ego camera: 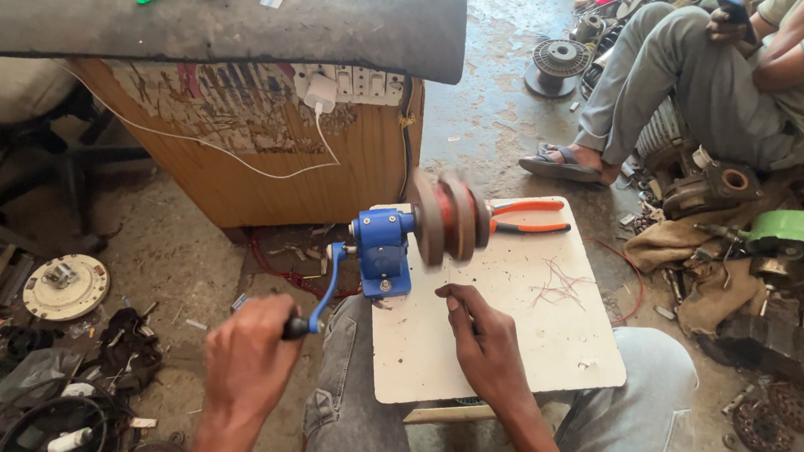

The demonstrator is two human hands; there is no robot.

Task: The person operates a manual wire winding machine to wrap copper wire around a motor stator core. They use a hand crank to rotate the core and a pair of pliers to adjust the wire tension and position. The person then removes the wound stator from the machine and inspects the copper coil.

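A blue hand-cranked winding machine (383, 251) is fixed at the left edge of a white board (526, 341) that rests over my knees. Its spindle carries a blurred brown former with reddish copper wire (449, 216). My left hand (248, 358) is closed around the dark grip of the blue crank (324, 299). Resting on the board just below the former, my right hand (483, 344) has its fingers curled and pointed up toward the wire; I cannot make out a strand in them.
Orange-handled pliers (528, 218) and thin wire scraps (560, 285) lie on the board. A wooden cabinet (272, 160) with a charger stands ahead. A seated person (743, 65) holds a phone at right. Motor parts litter the floor on both sides.
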